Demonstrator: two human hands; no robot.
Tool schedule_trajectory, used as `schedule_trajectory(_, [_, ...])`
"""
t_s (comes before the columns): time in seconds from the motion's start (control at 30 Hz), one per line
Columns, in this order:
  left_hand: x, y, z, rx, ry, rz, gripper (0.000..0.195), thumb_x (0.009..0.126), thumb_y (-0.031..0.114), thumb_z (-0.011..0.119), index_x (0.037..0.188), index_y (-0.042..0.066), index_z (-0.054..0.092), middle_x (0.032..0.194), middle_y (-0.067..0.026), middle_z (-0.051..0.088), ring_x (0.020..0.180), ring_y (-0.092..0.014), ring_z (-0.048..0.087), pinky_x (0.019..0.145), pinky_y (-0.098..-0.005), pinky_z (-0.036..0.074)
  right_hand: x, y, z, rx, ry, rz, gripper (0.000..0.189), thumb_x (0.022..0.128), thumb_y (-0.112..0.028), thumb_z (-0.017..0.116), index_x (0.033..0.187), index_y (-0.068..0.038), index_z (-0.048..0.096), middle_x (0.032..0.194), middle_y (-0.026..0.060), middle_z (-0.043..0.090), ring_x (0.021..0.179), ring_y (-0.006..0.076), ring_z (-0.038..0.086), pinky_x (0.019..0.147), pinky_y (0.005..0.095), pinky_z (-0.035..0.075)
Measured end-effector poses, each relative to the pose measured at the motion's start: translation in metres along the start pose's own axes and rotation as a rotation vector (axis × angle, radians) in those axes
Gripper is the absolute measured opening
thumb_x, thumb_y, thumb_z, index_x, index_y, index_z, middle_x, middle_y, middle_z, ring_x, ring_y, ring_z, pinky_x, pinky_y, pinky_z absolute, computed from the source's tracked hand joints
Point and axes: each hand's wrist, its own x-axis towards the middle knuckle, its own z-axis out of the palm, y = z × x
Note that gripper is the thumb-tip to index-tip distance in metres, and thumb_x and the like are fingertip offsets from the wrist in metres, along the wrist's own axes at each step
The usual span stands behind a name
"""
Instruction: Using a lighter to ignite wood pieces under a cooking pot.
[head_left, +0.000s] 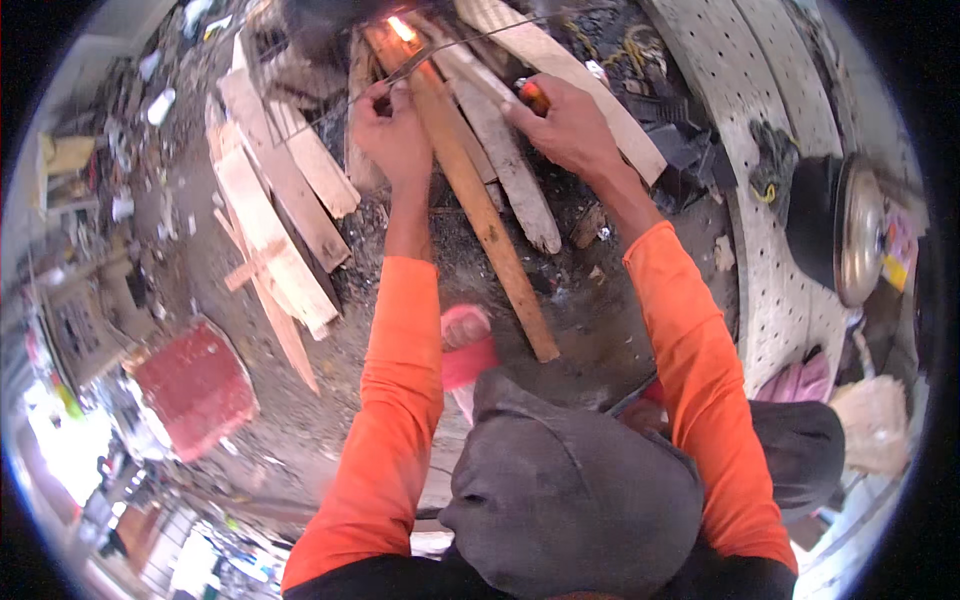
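My left hand (394, 139) pinches the bent edge of a thin wire rack (300, 124) above the firewood. My right hand (566, 124) is curled around a small orange-red object (535, 97), mostly hidden by the fingers. Its thumb lies against the end of a narrow wood strip (476, 75); whether it grips the strip is unclear. A long brown wood plank (487, 225) runs between my hands towards my feet. Flame (402, 30) burns at the plank's far end. A weathered board (517, 176) and a pale plank (585, 82) lie to its right.
Split boards (274, 232) lie on the dirt floor at left, near a red square-topped object (193, 386). A blurred dark pot (322, 26) is beyond the rack. On the right, a perforated panel (784, 225) bears a lidded pot (817, 225). My sandalled foot (466, 334) is below.
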Motion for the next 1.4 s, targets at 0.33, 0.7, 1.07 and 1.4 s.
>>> schedule_trajectory(0.33, [-0.006, 0.006, 0.004, 0.001, 0.019, 0.034, 0.018, 0.090, 0.009, 0.074, 0.085, -0.004, 0.062, 0.079, -0.0067, 0.065, 0.070, -0.015, 0.057, 0.065, -0.0304, 0.048, -0.015, -0.002, 0.000, 0.041, -0.004, 0.024, 0.044, 0.088, -0.042, 0.065, 0.108, -0.002, 0.066, 0.107, 0.0203, 0.067, 0.105, 0.0389, 0.063, 0.091, 0.0481, 0.050])
schedule_trajectory(0.7, [-0.006, 0.009, 0.005, -0.001, -0.031, -0.011, 0.014, 0.097, 0.008, 0.064, 0.088, 0.000, 0.056, 0.084, -0.0070, 0.062, 0.075, -0.015, 0.057, 0.067, -0.0306, 0.046, -0.017, 0.003, 0.007, 0.059, 0.042, -0.037, 0.027, 0.088, -0.027, 0.058, 0.100, -0.003, 0.063, 0.098, 0.0183, 0.064, 0.099, 0.0386, 0.062, 0.088, 0.0479, 0.050])
schedule_trajectory(1.07, [-0.002, -0.006, -0.004, -0.070, -0.193, 0.009, 0.018, 0.097, 0.009, 0.065, 0.084, -0.002, 0.058, 0.078, -0.0046, 0.062, 0.069, -0.012, 0.054, 0.063, -0.0277, 0.045, -0.011, 0.008, -0.006, 0.017, 0.092, -0.013, 0.026, 0.091, -0.027, 0.055, 0.097, -0.003, 0.065, 0.098, 0.0174, 0.066, 0.096, 0.0380, 0.064, 0.085, 0.0484, 0.052])
schedule_trajectory(1.4, [-0.001, -0.011, -0.005, 0.003, -0.135, 0.091, 0.008, 0.095, 0.005, 0.063, 0.090, 0.000, 0.060, 0.081, -0.0013, 0.059, 0.071, -0.011, 0.052, 0.064, -0.0274, 0.044, -0.015, -0.003, -0.009, -0.023, 0.039, -0.058, 0.026, 0.092, -0.028, 0.056, 0.097, -0.005, 0.066, 0.097, 0.0170, 0.066, 0.096, 0.0371, 0.064, 0.085, 0.0481, 0.051])
